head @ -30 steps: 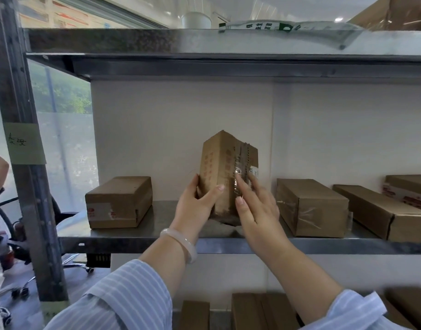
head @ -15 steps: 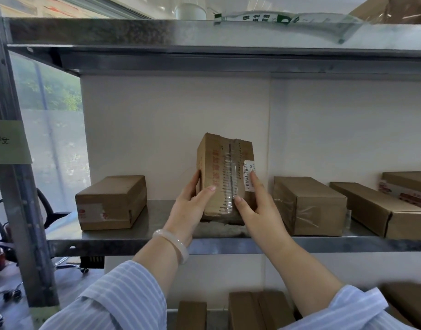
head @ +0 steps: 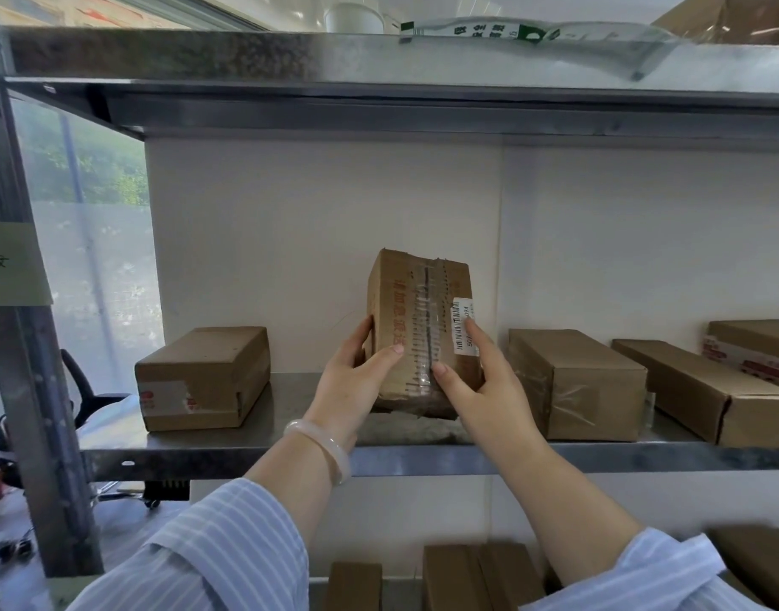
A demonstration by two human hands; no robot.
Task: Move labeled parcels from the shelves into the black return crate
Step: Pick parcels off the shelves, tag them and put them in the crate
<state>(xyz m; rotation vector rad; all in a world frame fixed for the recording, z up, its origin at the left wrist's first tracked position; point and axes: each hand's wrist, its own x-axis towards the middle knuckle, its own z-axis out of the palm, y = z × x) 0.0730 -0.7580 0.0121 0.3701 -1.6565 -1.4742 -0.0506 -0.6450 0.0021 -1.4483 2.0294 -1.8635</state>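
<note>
Progress: early | our left hand (head: 352,381) and right hand (head: 476,390) grasp the labeled parcel (head: 418,328), upright at mid shelf (head: 423,456) | one box (head: 202,379) left, three boxes (head: 577,381) right, untouched | black return crate unseen.

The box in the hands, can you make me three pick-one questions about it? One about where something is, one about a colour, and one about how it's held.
1. Where on the upright parcel is the white barcode label?
A. On the front, near the right edge
B. On top
C. On the left side

2. What colour is the bracelet on the left wrist?
A. Black
B. Pale, whitish
C. Green

3. How is the parcel held?
A. By one hand only
B. Nobody touches it
C. The left hand and the right hand both grip it

Answers: 1 A, the label sits beside the right forefinger. 2 B, the bracelet looks milky pale. 3 C, a thumb from each hand lies on the front.
</note>
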